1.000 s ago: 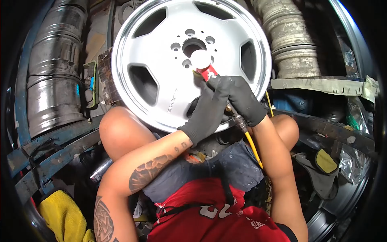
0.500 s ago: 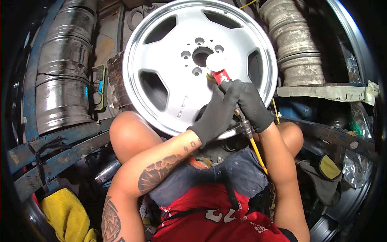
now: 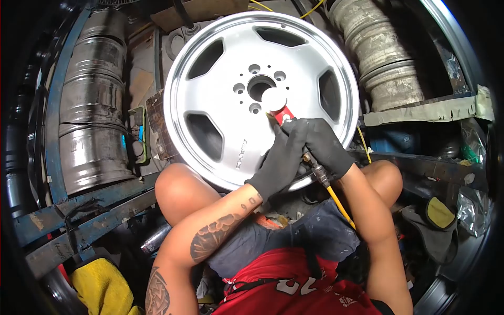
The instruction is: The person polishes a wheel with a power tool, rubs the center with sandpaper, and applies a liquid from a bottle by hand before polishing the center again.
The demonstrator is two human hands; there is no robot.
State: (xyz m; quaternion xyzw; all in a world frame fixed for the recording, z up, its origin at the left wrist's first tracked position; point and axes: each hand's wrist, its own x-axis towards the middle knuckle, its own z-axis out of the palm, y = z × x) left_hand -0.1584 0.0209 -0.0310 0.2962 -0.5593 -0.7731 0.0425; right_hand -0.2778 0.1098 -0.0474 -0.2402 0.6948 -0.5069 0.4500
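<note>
A silver alloy wheel (image 3: pixel 223 94) with several window openings and a round centre bore lies face up before my knees. A small air sander (image 3: pixel 284 113) with a red body and white round head rests over the face, just beside the bore. Its working side is hidden underneath. My left hand (image 3: pixel 279 160), in a dark glove, is closed around the tool's body. The right hand (image 3: pixel 329 147), gloved too, wraps the same tool from the other side. From its rear fitting a yellow air hose (image 3: pixel 340 206) runs back past my right forearm.
Stacked bare metal wheels (image 3: pixel 94 110) line the left, and more wheels (image 3: pixel 386 68) stand at the right. Metal rails (image 3: pixel 100 205) cross beside my knees. A yellow cloth (image 3: pixel 102 286) hangs lower left; a grey cap-like item (image 3: pixel 433 236) lies lower right.
My head view has shifted, so the wheel sits lower in it. The sander has slid slightly toward me and left across the wheel face; both hands keep their grip.
</note>
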